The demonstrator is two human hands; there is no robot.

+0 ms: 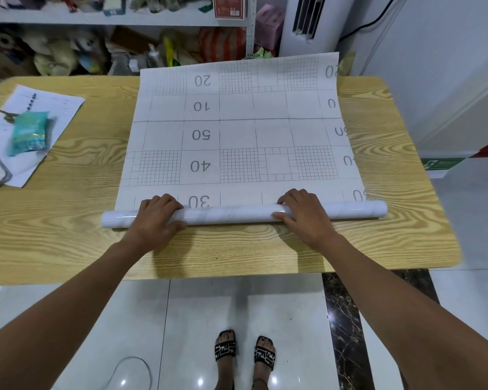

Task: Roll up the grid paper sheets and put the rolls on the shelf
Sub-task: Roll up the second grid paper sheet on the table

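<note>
Hands on a part-rolled sheet

Sandalled feet (225, 349) stand on pale tiles before a wooden table (82, 249). Near its front edge lies the roll (228, 214), a white tube. The left hand (155, 218) and right hand (302, 213) each wrap it, fingers curled over the top, thumbs on the near side. Beyond it the grid paper sheet (237, 130) lies flat, its far end overhanging the table. A teal packet (27, 133) lies at left. Behind stands the cluttered shelf (68, 16).
</note>
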